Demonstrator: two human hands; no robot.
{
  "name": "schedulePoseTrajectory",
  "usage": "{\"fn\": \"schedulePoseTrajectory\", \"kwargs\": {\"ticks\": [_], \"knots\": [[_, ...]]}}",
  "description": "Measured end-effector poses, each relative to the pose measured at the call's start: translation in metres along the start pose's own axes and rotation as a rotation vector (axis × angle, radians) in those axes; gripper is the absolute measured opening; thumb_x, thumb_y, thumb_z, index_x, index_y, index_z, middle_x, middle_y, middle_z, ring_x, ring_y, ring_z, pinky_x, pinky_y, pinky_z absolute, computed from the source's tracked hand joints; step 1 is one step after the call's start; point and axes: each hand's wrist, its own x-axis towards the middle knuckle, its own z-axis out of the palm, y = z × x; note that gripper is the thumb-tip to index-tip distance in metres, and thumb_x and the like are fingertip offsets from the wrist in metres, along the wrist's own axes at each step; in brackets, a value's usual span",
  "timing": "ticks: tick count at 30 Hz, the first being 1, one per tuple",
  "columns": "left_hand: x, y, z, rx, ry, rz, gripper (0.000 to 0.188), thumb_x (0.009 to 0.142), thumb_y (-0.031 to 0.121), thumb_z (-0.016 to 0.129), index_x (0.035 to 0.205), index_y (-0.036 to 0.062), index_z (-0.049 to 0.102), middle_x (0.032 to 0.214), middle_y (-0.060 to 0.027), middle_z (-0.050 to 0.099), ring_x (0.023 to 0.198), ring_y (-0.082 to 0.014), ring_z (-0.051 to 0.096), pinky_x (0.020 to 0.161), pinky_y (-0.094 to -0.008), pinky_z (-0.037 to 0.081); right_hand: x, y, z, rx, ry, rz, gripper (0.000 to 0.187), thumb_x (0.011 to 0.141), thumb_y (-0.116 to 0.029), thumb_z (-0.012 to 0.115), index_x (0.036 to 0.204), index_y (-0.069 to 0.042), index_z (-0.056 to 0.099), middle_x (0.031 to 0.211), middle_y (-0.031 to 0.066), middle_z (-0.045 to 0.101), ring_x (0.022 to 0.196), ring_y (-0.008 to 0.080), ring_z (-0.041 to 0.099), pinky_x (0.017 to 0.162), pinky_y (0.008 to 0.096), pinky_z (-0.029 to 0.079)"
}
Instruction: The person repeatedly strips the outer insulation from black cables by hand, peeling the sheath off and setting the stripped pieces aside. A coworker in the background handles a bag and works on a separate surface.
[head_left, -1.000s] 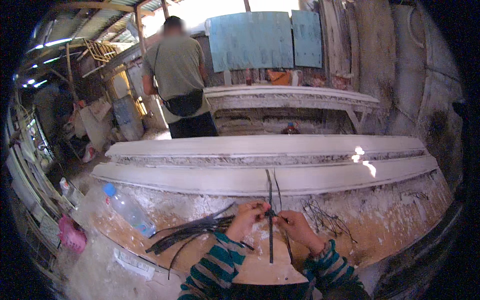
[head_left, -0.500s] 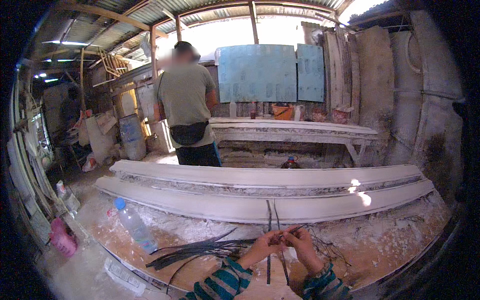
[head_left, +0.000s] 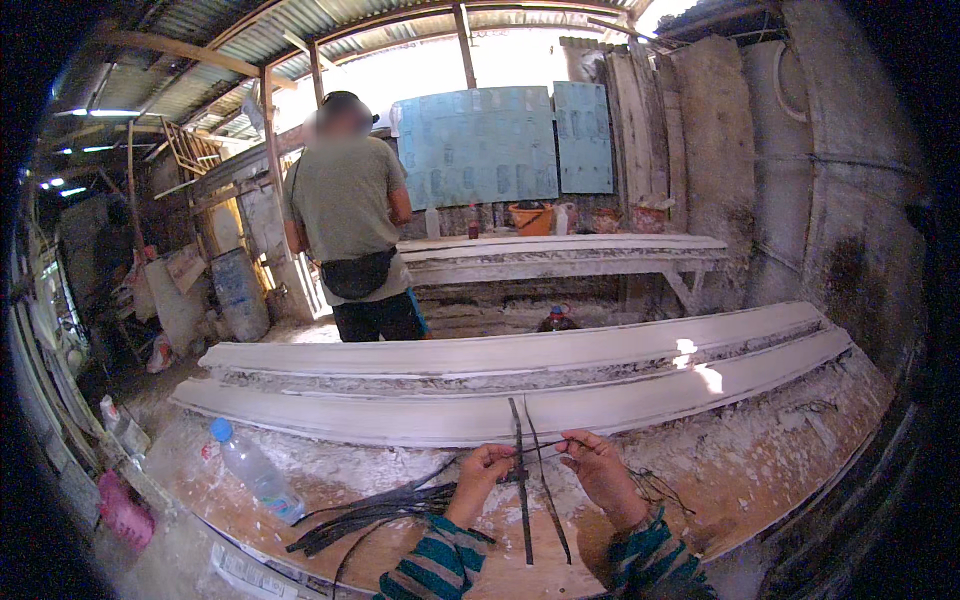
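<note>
**Position of the dark strand (head_left: 551, 444) at the front white board (head_left: 300, 415)**

The dark strand is located at the near edge of the front white board and is drawn out between both hands. Left hand (head_left: 478, 487): grip pressed together, thumb and fingertips pinching one end of the strand. Right hand (head_left: 604, 477): grip pinching the other end between thumb and forefinger.

The strand crosses a flat dark strip (head_left: 525, 520) and a narrower dark strip (head_left: 556, 515). The upper ends of both strips rest on the front white board; their lower ends extend to its near side, over the table (head_left: 760, 430).

Also on the near side of the front white board: a bundle of dark strips (head_left: 370, 520) beside the left hand, a clear bottle (head_left: 258, 470) with a blue cap near the board's left end, and a tangle of thin strands (head_left: 662, 490) beside the right hand. A rear white board (head_left: 420, 356) lies behind the front white board, roughly parallel. Well beyond it stands a co-worker (head_left: 350, 200), back turned.
</note>
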Motion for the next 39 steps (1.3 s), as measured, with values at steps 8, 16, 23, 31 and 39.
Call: {"fn": "schedulePoseTrajectory", "kwargs": {"ticks": [8,16,23,31,39], "knots": [[0.004,0.0,-0.007,0.054,0.069,-0.025,0.014,0.077,0.015,0.064,0.081,0.0023,0.059,0.072,-0.0002,0.058,0.063,-0.0067,0.049,0.057,-0.0203,0.04,-0.001,0.003,0.0,-0.15,-0.149,0.037,0.027,0.081,-0.009,0.058,0.106,0.002,0.057,0.093,0.0129,0.062,0.085,0.0169,0.059,0.079,0.0297,0.045],[-0.003,0.004,0.002,0.192,-0.211,-0.009,0.019,0.077,0.02,0.067,0.072,0.0029,0.059,0.071,0.0007,0.057,0.066,-0.0082,0.051,0.063,-0.0223,0.042,0.004,0.027,-0.004,-0.831,0.007,-0.238,0.021,0.074,-0.006,0.066,0.082,-0.004,0.048,0.068,0.0014,0.053,0.064,0.0104,0.053,0.059,0.0247,0.044],[-0.013,0.0,0.014,0.161,-0.704,-0.001,0.015,0.078,0.014,0.066,0.074,0.0038,0.056,0.076,0.0014,0.054,0.067,-0.0077,0.049,0.064,-0.0234,0.042,0.017,0.023,-0.026,-1.02,0.312,-0.267,0.026,0.072,-0.004,0.066,0.089,-0.007,0.046,0.059,-0.0017,0.038,0.05,0.0081,0.036,0.047,0.0233,0.033],[0.004,0.005,-0.01,0.09,-0.026,0.037,0.013,0.075,0.006,0.064,0.07,0.0057,0.052,0.064,0.0017,0.051,0.058,-0.0061,0.046,0.051,-0.0203,0.037,0.005,0.01,-0.011,-1.037,0.225,-0.422,0.004,0.071,-0.009,0.068,0.074,-0.007,0.066,0.072,0.0032,0.048,0.071,0.0157,0.045,0.063,0.0294,0.038],[0.008,0.002,-0.019,-0.023,0.291,0.029,0.006,0.076,0.009,0.063,0.074,0.0055,0.057,0.071,-0.0006,0.06,0.06,-0.0084,0.05,0.054,-0.0221,0.04,-0.005,0.02,0.007,-0.6,-0.486,0.087,0.025,0.078,-0.027,0.064,0.091,-0.006,0.067,0.109,0.0106,0.05,0.109,0.0233,0.044,0.093,0.036,0.036]]}}
